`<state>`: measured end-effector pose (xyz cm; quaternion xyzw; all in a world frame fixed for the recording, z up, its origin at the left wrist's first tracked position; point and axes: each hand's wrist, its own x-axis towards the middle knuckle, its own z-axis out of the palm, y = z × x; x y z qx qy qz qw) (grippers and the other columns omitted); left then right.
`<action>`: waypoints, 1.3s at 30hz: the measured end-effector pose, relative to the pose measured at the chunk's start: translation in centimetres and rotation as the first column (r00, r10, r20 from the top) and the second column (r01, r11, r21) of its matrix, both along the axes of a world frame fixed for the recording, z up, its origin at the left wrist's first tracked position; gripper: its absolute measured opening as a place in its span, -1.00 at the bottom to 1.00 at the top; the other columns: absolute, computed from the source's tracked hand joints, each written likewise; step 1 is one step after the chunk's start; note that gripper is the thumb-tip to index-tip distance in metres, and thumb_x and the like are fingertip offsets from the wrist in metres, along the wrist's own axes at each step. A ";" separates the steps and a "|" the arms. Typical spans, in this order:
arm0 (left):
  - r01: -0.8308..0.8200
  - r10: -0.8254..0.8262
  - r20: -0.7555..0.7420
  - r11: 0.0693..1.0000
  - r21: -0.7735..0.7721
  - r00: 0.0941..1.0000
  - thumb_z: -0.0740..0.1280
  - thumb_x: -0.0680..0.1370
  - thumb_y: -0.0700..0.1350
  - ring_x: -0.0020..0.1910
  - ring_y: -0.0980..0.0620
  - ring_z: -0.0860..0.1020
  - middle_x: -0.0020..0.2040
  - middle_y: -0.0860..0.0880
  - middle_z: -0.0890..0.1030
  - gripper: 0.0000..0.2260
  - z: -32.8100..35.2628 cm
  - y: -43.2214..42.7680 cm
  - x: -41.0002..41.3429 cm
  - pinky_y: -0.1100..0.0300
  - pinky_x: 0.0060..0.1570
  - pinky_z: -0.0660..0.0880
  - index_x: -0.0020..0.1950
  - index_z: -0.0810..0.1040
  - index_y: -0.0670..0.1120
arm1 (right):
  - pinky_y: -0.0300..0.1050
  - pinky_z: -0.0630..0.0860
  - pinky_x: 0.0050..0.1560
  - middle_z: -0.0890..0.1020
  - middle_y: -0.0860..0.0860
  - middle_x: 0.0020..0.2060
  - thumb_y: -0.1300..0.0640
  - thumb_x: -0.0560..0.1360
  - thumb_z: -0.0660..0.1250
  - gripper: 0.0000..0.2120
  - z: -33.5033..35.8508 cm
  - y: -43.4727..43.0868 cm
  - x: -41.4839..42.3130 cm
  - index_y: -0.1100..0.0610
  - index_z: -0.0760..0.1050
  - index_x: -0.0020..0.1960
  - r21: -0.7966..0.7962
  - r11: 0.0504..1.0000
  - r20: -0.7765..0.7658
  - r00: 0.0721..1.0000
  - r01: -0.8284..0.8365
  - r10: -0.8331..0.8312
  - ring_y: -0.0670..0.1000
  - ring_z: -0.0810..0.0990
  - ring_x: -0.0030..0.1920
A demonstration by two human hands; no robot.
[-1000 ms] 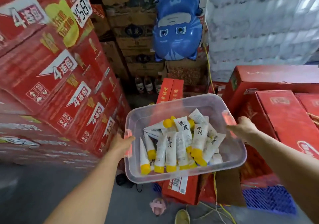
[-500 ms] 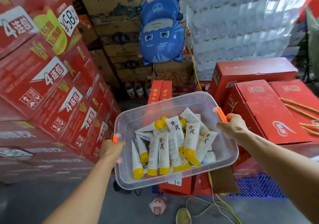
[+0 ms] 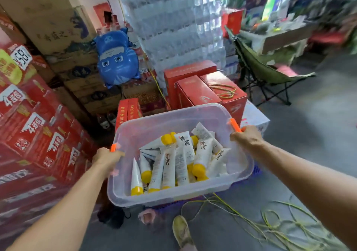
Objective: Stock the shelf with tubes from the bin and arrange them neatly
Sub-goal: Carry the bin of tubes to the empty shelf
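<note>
A clear plastic bin (image 3: 239,175) hangs in front of me above the floor, carried by both hands. My left hand (image 3: 105,159) grips its left rim beside an orange clip. My right hand (image 3: 248,137) grips the right rim at the other orange clip. Inside lie several white tubes with yellow caps (image 3: 174,161), piled loosely, most with caps pointing toward me. No shelf for the tubes is clearly in view.
Stacked red cartons (image 3: 34,127) wall off the left. Red boxes (image 3: 204,90) and a blue character balloon (image 3: 116,59) stand ahead. A green folding chair (image 3: 264,73) sits at the right on open grey floor. Yellow-green strings (image 3: 270,225) trail by my shoe (image 3: 180,230).
The view has swung to the right, bringing the folding chair and blurred goods into sight. The bin stays held in both hands and has shifted rightward with me.
</note>
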<state>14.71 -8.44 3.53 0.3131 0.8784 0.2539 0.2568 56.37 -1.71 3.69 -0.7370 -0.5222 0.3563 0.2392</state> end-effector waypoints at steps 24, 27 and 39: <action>0.942 -0.946 0.041 0.316 -0.116 0.322 0.37 0.44 0.04 -0.33 -0.02 0.52 -0.15 -0.11 0.58 -0.68 3.1 -0.4 73.8 0.24 -0.58 0.30 0.03 0.53 -0.18 | -0.16 0.33 -0.46 0.48 0.15 -0.44 0.23 0.32 0.41 -0.85 1.5 -40.4 55.6 0.26 0.44 -0.26 -0.027 0.310 0.021 0.311 0.950 -0.950 0.09 0.43 -0.47; 0.971 -0.971 0.082 0.216 -0.104 0.224 0.41 0.42 0.00 -0.36 -0.01 0.52 -0.20 -0.11 0.57 -0.71 2.6 -0.2 84.1 0.27 -0.60 0.31 -0.02 0.55 -0.19 | -0.17 0.33 -0.44 0.47 0.14 -0.39 0.22 0.31 0.40 -0.81 1.8 -43.2 61.4 0.26 0.40 -0.21 -0.038 0.195 0.026 0.196 0.980 -0.980 0.09 0.44 -0.42; 0.977 -0.959 0.185 -0.210 0.032 -0.213 0.45 0.46 -0.15 -0.29 -0.10 0.47 -0.23 -0.17 0.50 -0.67 1.3 -6.3 123.3 0.16 -0.28 0.39 0.10 0.56 -0.35 | -0.16 0.32 -0.47 0.48 0.15 -0.51 0.13 0.39 0.41 -0.73 1.1 -54.6 82.6 0.23 0.44 -0.38 -0.020 -0.248 0.017 -0.248 0.968 -0.969 0.10 0.44 -0.50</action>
